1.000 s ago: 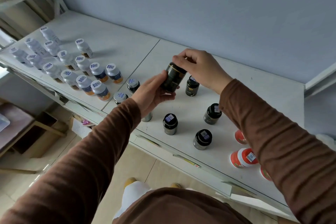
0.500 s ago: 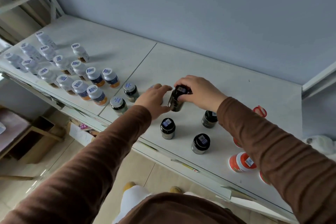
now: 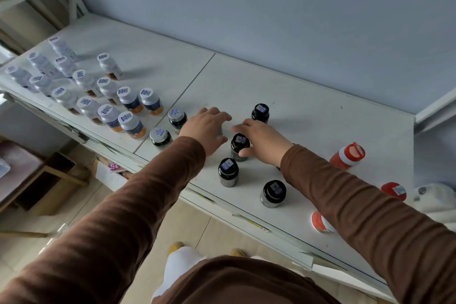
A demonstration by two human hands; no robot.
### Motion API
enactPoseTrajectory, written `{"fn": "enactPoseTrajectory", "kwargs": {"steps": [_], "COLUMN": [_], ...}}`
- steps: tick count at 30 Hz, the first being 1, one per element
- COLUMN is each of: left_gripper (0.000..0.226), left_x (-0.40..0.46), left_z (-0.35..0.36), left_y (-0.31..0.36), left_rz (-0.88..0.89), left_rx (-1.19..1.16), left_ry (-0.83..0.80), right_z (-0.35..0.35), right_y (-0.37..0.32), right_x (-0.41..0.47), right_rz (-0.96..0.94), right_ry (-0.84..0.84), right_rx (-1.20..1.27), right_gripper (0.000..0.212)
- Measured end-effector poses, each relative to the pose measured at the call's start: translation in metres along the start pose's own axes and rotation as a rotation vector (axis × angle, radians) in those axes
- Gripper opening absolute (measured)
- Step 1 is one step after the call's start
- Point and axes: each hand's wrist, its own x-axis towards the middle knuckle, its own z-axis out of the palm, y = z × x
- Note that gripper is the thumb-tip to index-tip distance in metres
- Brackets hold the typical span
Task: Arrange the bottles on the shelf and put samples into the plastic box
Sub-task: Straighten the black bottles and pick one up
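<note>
Now steady the dark bottle (image 3: 238,147) standing upright on the shelf (image 3: 308,118), right hand (image 3: 264,142) fingers curled round it. Nudge gently into line with its neighbours. Keep left hand (image 3: 206,129), fingers loosely spread, clear.

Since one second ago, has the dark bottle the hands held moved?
Yes. The dark bottle came down from mid-air onto the shelf, now standing in front of the rear black-capped bottle, right hand gripping it.
</note>
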Motion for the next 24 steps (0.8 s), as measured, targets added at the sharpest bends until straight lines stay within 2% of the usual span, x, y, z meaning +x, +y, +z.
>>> {"fn": "enactPoseTrajectory", "kwargs": {"steps": [2,6,8,15,19,22,24], "left_gripper": [0.052,0.050,0.048,0.050,0.049,0.044,0.039], "left_x": [0.007,0.033,0.048,0.082,0.084,0.083,0.080], "left_z": [-0.002,-0.009,-0.009,0.008,0.015,0.011,0.005], "left_y": [0.003,0.012,0.019,0.033,0.033,0.025,0.021], "left_rz": [0.002,0.023,0.031,0.014,-0.014,-0.069,-0.118], "left_rx": [0.000,0.043,0.082,0.170,0.150,-0.053,-0.377], "left_ry": [0.015,0.040,0.049,-0.069,-0.115,-0.082,-0.064], "right_z": [-0.011,-0.043,-0.053,-0.036,-0.030,-0.044,-0.065], "right_y": [0.004,0.031,0.046,0.063,0.066,0.070,0.068], "right_x": [-0.005,-0.011,-0.008,0.025,0.031,0.029,0.025], "right_rz": [0.021,0.107,0.162,0.168,0.159,0.202,0.213], "right_ry": [0.008,0.314,0.383,0.109,0.097,0.170,0.237], "right_rx": [0.083,0.200,0.175,-0.035,-0.076,0.090,0.265], "right_gripper": [0.066,0.042,0.036,0.054,0.049,0.040,0.034]}}
